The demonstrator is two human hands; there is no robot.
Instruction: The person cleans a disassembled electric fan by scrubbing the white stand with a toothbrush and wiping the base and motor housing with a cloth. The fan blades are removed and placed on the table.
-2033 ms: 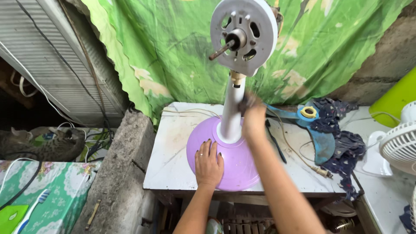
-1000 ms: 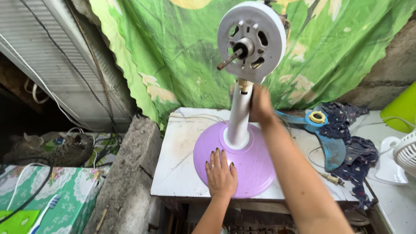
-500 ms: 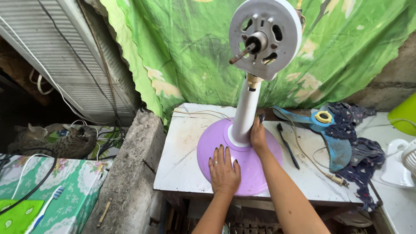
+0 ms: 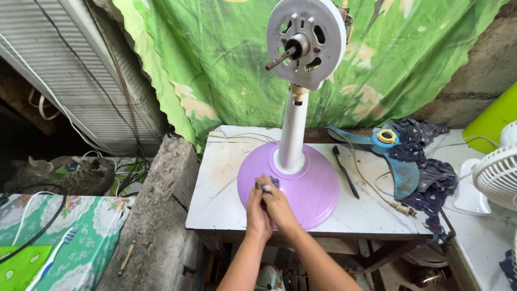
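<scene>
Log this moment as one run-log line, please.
left hand: on purple fan base | right hand: pressing dark cloth on base | white pole: upright | blue blade: on table

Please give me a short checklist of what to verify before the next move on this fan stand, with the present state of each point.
1. Both hands on the base: ok; left hand and right hand meet on the purple base.
2. Dark cloth between the hands: ok; which hand grips it: cannot tell.
3. Base fully on the table: ok.
4. Pole upright: ok.
5. Plug disconnected: ok; it lies loose on the table.
6. Blade clear of the base: ok.
</scene>
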